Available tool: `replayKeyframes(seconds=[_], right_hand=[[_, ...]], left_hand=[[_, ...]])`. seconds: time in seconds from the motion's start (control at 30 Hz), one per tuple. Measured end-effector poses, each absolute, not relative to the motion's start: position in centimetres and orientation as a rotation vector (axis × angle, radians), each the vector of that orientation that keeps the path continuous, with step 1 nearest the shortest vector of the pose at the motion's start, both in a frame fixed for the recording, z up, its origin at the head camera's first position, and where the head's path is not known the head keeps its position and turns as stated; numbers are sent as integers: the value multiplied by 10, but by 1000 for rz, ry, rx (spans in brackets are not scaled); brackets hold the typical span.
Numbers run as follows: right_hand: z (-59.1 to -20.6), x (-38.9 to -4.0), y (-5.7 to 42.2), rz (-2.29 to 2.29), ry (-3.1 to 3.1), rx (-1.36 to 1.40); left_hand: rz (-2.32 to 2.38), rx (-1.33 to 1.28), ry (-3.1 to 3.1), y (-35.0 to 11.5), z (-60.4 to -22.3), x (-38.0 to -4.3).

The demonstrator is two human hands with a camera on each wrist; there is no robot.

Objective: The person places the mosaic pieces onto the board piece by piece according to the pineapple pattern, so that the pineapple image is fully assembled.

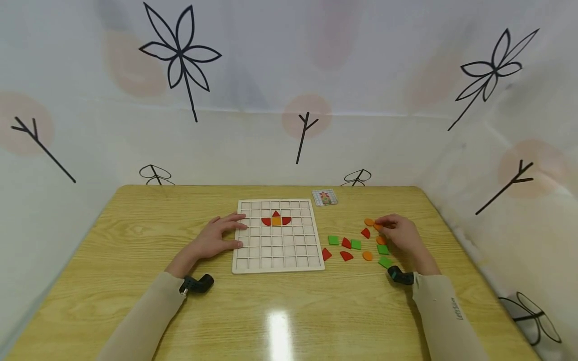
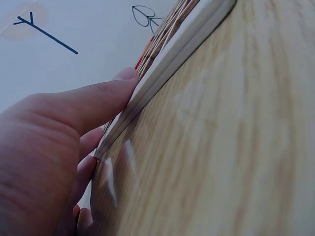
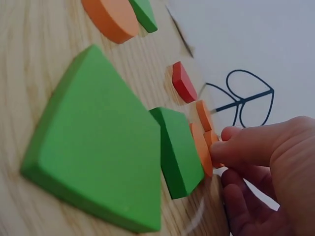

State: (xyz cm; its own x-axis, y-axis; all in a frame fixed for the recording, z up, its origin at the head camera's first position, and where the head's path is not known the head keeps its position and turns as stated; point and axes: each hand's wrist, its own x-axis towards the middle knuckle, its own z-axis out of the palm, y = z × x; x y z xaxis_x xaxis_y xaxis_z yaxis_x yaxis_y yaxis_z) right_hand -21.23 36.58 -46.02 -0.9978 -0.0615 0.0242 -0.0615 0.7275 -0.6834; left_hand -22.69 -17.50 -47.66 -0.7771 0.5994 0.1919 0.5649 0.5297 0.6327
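A white grid board (image 1: 278, 255) lies flat on the table. Its upper cells hold an orange square (image 1: 276, 221), a red triangle (image 1: 276, 214) above it and red quarter-round pieces on either side. My left hand (image 1: 218, 237) rests on the board's left edge with its fingers extended; the left wrist view shows the thumb (image 2: 106, 96) along the rim. To the right of the board, my right hand (image 1: 401, 233) pinches an orange disc (image 1: 377, 227) between thumb and fingertips, close to the tabletop. Another orange disc (image 1: 369, 221) lies just beside it.
Loose pieces lie between board and right hand: green squares (image 1: 333, 240), red quarter-rounds (image 1: 346, 256) and orange discs (image 1: 368, 255). A large green piece (image 3: 98, 147) is near the right wrist camera. Behind the board lies a small picture card (image 1: 324, 197). A patterned cloth (image 1: 253, 150) surrounds the table.
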Motion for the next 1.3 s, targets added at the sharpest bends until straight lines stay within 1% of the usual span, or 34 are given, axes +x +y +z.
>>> replayKeyframes(seconds=[0.33, 0.57, 0.7, 0.87, 1.1, 1.3], right_hand=[[-457, -208, 368, -1205, 2936, -83], [-456, -216, 351, -1366, 2890, 60], [-452, -223, 327, -1503, 2823, 68], [-450, -231, 288, -1595, 2779, -4], [-457, -241, 231, -1631, 2703, -154], [-461, -239, 185, -1638, 2642, -323]], left_hand=[[1096, 1034, 2699, -174, -477, -228], [1092, 1034, 2696, -175, -477, -230], [1081, 1037, 2703, -176, -478, -231], [1074, 1051, 2701, -177, -479, -231], [1081, 1055, 2700, -177, -479, -230], [1075, 1066, 2708, -177, -479, -229]])
